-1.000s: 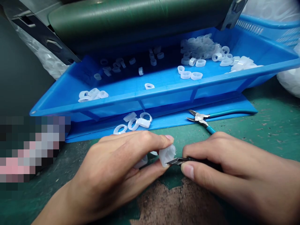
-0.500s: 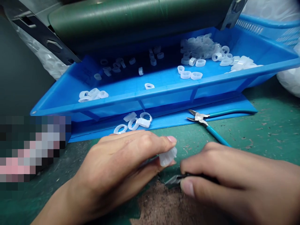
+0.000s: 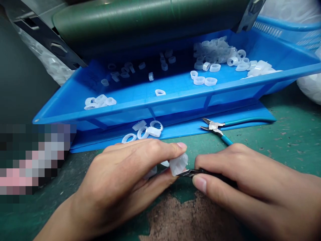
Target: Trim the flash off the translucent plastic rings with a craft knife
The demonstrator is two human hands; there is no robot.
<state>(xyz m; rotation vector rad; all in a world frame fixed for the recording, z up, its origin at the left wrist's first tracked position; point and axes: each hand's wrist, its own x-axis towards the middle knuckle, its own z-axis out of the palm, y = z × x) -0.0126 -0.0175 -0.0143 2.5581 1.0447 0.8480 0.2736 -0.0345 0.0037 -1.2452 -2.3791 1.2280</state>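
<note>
translucent moulded plastic part (image 3: 178, 164) is pinched between the thumb and fingertips of the left hand (image 3: 120, 180), and a black-handled blade (image 3: 190, 173) is gripped by the right hand (image 3: 245, 180), its steel tip touching the part's lower edge. just beyond, teal-handled side cutters (image 3: 213, 126) are laid on a blue plastic base (image 3: 180, 131), near loose white plastic rings (image 3: 142, 131); more rings are scattered in a tilted blue tray (image 3: 150, 107).
</note>
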